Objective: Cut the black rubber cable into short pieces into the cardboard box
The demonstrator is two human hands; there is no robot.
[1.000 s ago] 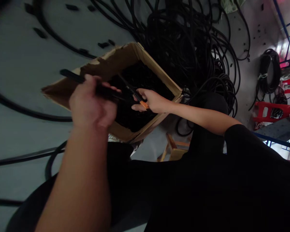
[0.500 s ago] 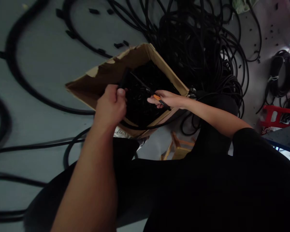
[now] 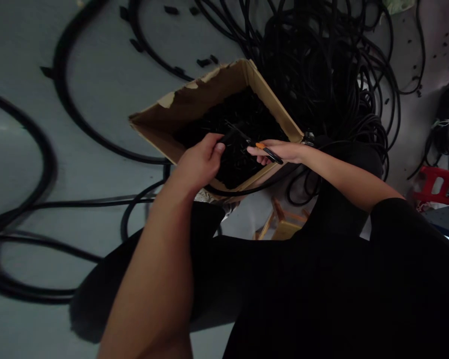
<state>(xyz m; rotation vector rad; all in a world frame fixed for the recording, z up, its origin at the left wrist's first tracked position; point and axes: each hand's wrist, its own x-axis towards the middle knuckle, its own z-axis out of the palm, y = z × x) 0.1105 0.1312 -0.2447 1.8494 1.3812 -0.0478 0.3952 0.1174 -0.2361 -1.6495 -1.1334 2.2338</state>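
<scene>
Over a cardboard box (image 3: 149,117), my left hand (image 3: 200,162) is closed, thumb against fingers, on the end of a black rubber strip (image 3: 230,135). The strip is dark against the box's contents, so its exact shape is hard to make out. My right hand (image 3: 280,149) grips scissors (image 3: 266,150) with orange and black handles. Their thin blades point left, at the strip just beyond my left fingertips. Whether the blades touch the strip, I cannot tell. Below both hands, many small black pieces (image 3: 243,162) fill the box.
A large tangle of black strip (image 3: 307,75) is heaped behind the box, and loops (image 3: 65,89) of it curve over the grey floor at left. Small black offcuts (image 3: 204,63) are scattered there. A wooden stool (image 3: 284,229) stands below the box, a red plastic stool (image 3: 436,185) at right.
The whole view has shifted, with the scene now further right. My left hand has come closer to my right hand, bringing the strip to the scissor blades.
</scene>
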